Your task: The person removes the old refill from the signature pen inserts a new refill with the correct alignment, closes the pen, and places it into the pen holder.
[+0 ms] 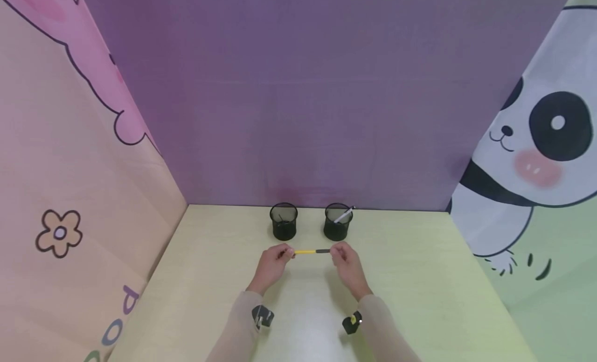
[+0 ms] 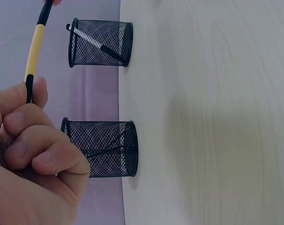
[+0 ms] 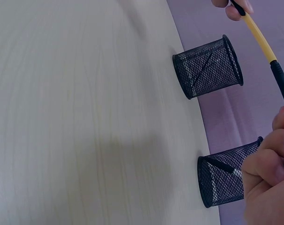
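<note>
A yellow pen (image 1: pixel 305 251) with a black grip and a black end is stretched level between both hands, above the table. My left hand (image 1: pixel 274 263) pinches its black end between thumb and forefinger, the other fingers curled in. At the opposite end, my right hand (image 1: pixel 347 266) pinches the black grip, which hides the tip. Just beyond the hands stand two black mesh pen cups. The left cup (image 1: pixel 284 228) holds something thin and dark. In the right cup (image 1: pixel 336 229) leans a white pen (image 2: pixel 88 37) with a black grip.
Both cups stand upright near the back edge of the pale wooden table (image 1: pixel 210 279). A purple cloth wall (image 1: pixel 298 102) rises behind it. Printed cloths flank the sides, one with a flower (image 1: pixel 59 233), the other with a panda (image 1: pixel 536 139).
</note>
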{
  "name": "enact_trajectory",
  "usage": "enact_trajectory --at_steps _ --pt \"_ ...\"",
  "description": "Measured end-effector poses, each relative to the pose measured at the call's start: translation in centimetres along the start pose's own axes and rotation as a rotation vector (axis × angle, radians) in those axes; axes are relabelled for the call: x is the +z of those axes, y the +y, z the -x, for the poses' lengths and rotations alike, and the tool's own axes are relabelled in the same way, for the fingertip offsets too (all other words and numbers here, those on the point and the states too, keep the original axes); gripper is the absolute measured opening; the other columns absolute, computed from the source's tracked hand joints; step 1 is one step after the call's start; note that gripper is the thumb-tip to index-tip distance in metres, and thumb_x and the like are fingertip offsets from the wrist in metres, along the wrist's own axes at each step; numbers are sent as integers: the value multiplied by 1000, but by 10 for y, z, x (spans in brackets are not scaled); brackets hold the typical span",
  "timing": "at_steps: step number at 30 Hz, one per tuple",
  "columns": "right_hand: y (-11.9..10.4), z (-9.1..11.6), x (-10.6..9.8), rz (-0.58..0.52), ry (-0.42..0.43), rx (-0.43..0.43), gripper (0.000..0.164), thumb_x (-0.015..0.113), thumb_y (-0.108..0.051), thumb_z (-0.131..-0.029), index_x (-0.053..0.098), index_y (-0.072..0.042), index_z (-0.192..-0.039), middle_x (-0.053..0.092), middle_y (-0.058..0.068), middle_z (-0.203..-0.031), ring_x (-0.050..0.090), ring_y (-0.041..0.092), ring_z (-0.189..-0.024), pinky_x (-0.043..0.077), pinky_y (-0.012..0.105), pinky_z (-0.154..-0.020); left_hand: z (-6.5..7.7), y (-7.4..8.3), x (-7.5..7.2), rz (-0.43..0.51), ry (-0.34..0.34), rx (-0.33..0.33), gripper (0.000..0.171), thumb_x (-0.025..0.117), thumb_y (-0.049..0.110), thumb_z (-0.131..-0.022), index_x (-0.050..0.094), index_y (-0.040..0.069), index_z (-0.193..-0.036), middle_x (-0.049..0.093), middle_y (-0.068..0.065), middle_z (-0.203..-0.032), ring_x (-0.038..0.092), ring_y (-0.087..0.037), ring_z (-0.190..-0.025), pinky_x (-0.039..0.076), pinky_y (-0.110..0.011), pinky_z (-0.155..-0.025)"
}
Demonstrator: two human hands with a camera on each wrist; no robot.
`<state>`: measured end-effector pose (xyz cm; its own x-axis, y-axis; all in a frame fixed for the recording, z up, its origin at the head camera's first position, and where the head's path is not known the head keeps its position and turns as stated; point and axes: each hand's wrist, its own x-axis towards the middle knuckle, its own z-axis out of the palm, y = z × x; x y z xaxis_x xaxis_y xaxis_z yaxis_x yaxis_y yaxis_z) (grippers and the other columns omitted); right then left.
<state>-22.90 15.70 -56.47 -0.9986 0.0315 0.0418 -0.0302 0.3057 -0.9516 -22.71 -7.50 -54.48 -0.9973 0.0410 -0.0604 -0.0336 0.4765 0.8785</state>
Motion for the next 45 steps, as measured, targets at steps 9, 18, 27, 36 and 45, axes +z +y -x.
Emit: enact_trajectory --at_steps 9,18,27,36,45 --pt "0 -2 1 -59 -12 63 21 56 -27 -106 63 -8 -106 60 6 -87 51 19 -71 44 27 -65 1 -1 -1 35 -8 26 20 55 22 -106 72 13 -100 59 -3 -77 50 -18 -70 43 -31 -65" --pt "-5 -1 -1 27 -7 58 29 57 -28 -106 68 -2 -100 67 17 -97 57 19 -81 47 29 -73 1 -1 0 32 -8 28 23 56 23 -106 72 7 -105 63 -9 -82 51 -18 -72 44 -31 -66" --pt "1 -1 1 76 34 -42 9 65 -17 -100 69 -9 -101 69 6 -108 61 24 -105 51 39 -91 0 -5 -1 17 14 30 19 57 23 -105 72 12 -99 68 -15 -90 53 -18 -75 46 -31 -69" --pt "2 -3 1 18 -23 13 19 60 -25 -104 69 -9 -109 71 7 -102 63 18 -94 53 31 -84 1 -5 -1 28 24 28 19 57 23 -105 72 13 -99 67 -15 -89 53 -18 -76 46 -32 -70" --pt "-3 -2 3 -24 -86 89 32 54 -30 -107 65 -1 -103 62 6 -85 57 19 -78 50 28 -72 0 -7 -1 40 27 38 18 58 23 -105 72 13 -99 63 -6 -82 54 -17 -74 46 -31 -67"
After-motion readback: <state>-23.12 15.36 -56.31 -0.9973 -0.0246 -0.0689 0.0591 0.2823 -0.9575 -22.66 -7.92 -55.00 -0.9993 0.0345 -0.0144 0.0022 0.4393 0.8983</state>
